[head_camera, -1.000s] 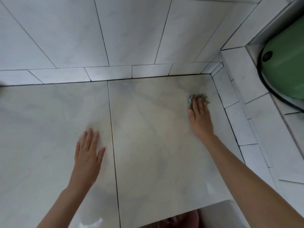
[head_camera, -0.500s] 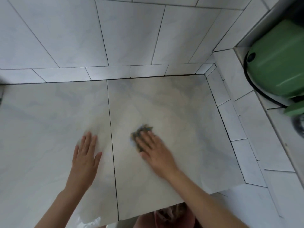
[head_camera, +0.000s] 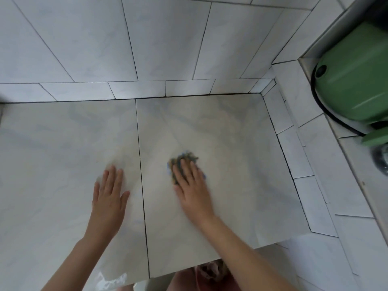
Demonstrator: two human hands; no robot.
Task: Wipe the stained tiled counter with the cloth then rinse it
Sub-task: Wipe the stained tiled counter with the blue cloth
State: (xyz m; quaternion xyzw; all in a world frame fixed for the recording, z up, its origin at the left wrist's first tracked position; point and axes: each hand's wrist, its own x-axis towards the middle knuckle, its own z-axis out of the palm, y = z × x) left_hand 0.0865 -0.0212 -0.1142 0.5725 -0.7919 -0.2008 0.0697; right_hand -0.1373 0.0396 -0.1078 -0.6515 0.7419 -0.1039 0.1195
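Looking down from head height, the view takes in two bare hands on a pale, marbled tiled surface (head_camera: 220,133) made of two large tiles that meet at one dark grout line running front to back. The left hand (head_camera: 110,196) lies flat and open, fingers together, palm down on the left tile just beside that grout line, holding nothing. The right hand (head_camera: 193,187) is spread open and pressed flat on top of one small crumpled cloth (head_camera: 183,159), pinning it against the right tile; the fingers cover most of it, and only its dark green and blue edges show past the fingertips and to the left. The right hand and cloth are slightly blurred. The cloth sits near the middle of the right tile, well apart from the back wall. A faint yellowish tint spreads over the surface around both hands. Behind, a tiled wall (head_camera: 163,38) rises, with a row of narrow tiles at its foot. At the far right, one green rounded container (head_camera: 354,80) lies on a raised tiled ledge (head_camera: 327,156), well apart from the hands. No brand, label or writing can be read anywhere.
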